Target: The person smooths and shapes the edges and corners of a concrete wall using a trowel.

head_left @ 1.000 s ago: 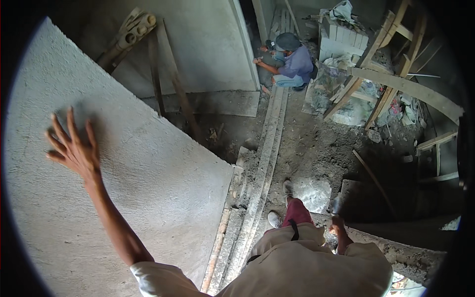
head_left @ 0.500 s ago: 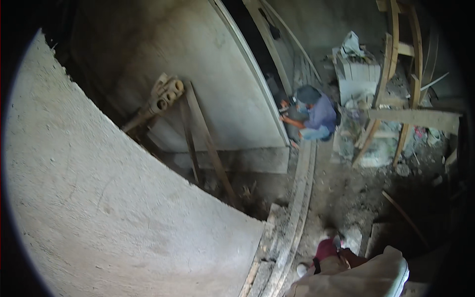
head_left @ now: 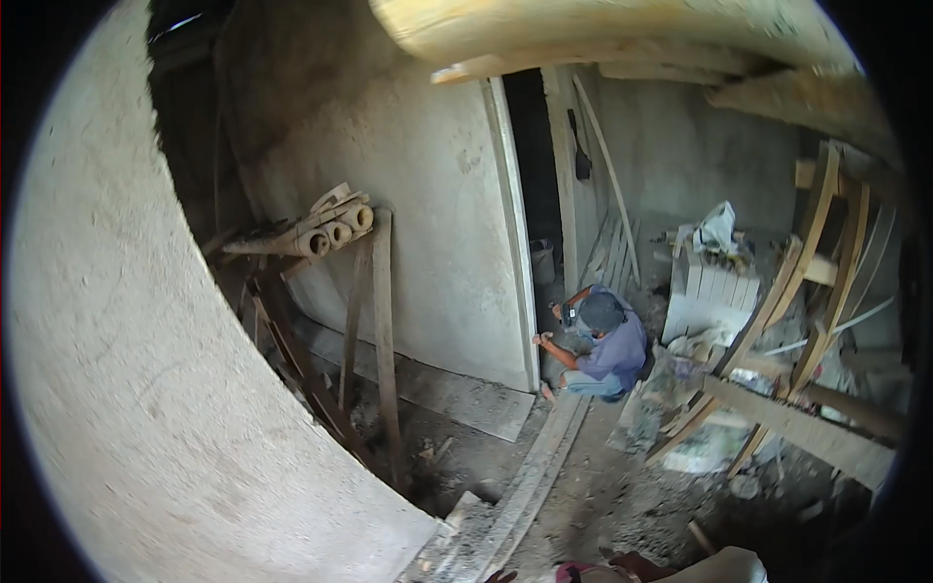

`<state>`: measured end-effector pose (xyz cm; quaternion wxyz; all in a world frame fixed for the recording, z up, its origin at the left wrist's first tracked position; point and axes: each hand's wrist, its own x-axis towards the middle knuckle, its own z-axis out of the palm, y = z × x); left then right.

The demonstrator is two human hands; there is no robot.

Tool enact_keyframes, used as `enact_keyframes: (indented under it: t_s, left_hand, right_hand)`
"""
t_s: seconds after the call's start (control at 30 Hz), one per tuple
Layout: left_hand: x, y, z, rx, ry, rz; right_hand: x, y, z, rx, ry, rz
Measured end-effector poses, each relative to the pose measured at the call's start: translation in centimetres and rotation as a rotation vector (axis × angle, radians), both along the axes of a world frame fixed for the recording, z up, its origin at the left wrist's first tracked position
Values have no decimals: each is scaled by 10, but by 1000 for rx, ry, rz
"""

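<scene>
At the bottom edge, what look like fingertips of my left hand [head_left: 501, 575] and part of my right hand [head_left: 634, 564] show small and dark beside my clothing; I cannot make out their grip or contact. A rough white wall [head_left: 126, 340] fills the left side, ending in a jagged edge. Further ahead a co-worker [head_left: 615, 348] in a purple shirt and grey cap crouches at the edge of a plastered wall [head_left: 408, 165], one hand on that edge and the other around a dark tool. Long boards [head_left: 530, 486] lie on the floor leading toward them.
A wooden beam [head_left: 641, 29] crosses overhead. Pipes [head_left: 326, 233] rest on leaning timbers at left. A dark doorway [head_left: 533, 146] is behind the co-worker. At right stand a wooden frame [head_left: 826, 272] and stacked white blocks [head_left: 714, 287] among rubble [head_left: 680, 505].
The view has tilted up, bringing the overhead beam in. My left hand has left the white wall where it lay spread. My body has slid down to the bottom edge of the picture.
</scene>
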<state>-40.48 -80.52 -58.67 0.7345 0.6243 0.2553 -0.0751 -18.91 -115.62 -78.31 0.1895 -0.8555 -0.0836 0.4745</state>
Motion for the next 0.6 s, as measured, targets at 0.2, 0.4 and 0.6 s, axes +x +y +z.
enact_keyframes:
  t_s: [0.2, 0.4, 0.6]
  left_hand:
    - [-20, -29, -5, -80, -92, -81]
    - [-162, -11, -33, -116, 37, 372]
    - [-309, -6, -48, -210, 193, 805]
  right_hand:
    - [42, 23, 25, 66, 208, -541]
    - [8, 90, 22, 137, 236, -410]
    - [-100, 171, 26, 222, 298, 12]
